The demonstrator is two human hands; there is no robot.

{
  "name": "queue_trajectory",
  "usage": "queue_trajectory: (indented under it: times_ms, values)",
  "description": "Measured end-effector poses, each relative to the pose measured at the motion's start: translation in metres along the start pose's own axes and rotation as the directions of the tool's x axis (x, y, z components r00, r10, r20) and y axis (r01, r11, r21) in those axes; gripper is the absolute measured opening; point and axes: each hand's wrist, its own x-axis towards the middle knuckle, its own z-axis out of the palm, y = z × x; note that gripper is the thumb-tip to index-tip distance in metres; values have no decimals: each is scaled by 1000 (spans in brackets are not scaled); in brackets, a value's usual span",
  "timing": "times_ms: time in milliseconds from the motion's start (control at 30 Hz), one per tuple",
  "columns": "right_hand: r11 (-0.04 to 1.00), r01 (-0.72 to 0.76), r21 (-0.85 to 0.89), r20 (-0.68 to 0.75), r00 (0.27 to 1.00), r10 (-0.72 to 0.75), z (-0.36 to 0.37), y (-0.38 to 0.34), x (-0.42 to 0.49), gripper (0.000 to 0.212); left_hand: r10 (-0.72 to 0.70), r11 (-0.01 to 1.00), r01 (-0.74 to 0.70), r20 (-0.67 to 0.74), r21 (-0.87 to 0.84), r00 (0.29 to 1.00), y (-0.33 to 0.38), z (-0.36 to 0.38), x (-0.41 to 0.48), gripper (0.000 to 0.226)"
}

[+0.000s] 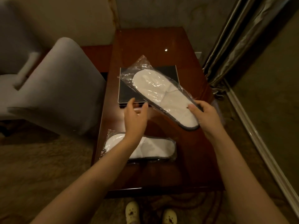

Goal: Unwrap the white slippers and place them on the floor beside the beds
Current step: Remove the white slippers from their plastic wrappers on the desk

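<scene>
A pair of white slippers [163, 96] with a dark sole edge, half inside a clear plastic wrapper [142, 65], is held up over the wooden table [161, 42]. My right hand [205, 115] grips the bare heel end, thumb on top. My left hand [135, 117] hovers just left of the slippers with fingers relaxed, holding nothing. A second wrapped pair of white slippers [153, 147] lies flat on the table near its front edge, partly hidden under my left forearm.
A black tray [127, 92] sits on the table behind the held slippers. A grey upholstered chair [61, 88] stands to the left. Curtains [234, 46] hang at the right. Carpet [40, 167] covers the floor, and my feet in yellow clogs [132, 210] show below.
</scene>
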Motion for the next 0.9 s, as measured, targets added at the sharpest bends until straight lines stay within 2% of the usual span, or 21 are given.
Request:
queue_trajectory:
  times_ms: [33,67,200,333,467,600,767,900]
  values:
    - [1000,-1,13,-7,1000,1,5,3,-4,16,-213,955,221,58,-197,975,4,7,4,46]
    - [1000,0,15,-11,1000,0,11,6,-8,16,-321,884,343,119,-317,939,8,12,9,41]
    - [1000,5,23,-18,1000,-5,26,7,-22,28,-401,805,394,83,-444,912,17,19,30,12]
    - [999,19,-27,-14,1000,-19,27,0,-30,42,-532,685,477,69,-551,844,13,15,44,12]
    - [997,25,-78,46,999,-21,26,-2,-43,47,-558,684,495,53,-536,828,11,19,54,27]
    - [1000,-15,-7,45,999,16,24,-2,-53,49,-560,688,522,89,-504,824,15,22,59,32]
    - [998,-56,-26,137,989,59,16,-2,-59,47,-515,671,563,242,-483,822,22,17,60,17]
    - [997,-65,-52,150,986,72,11,-1,-59,42,-531,679,536,169,-502,830,25,15,80,16]
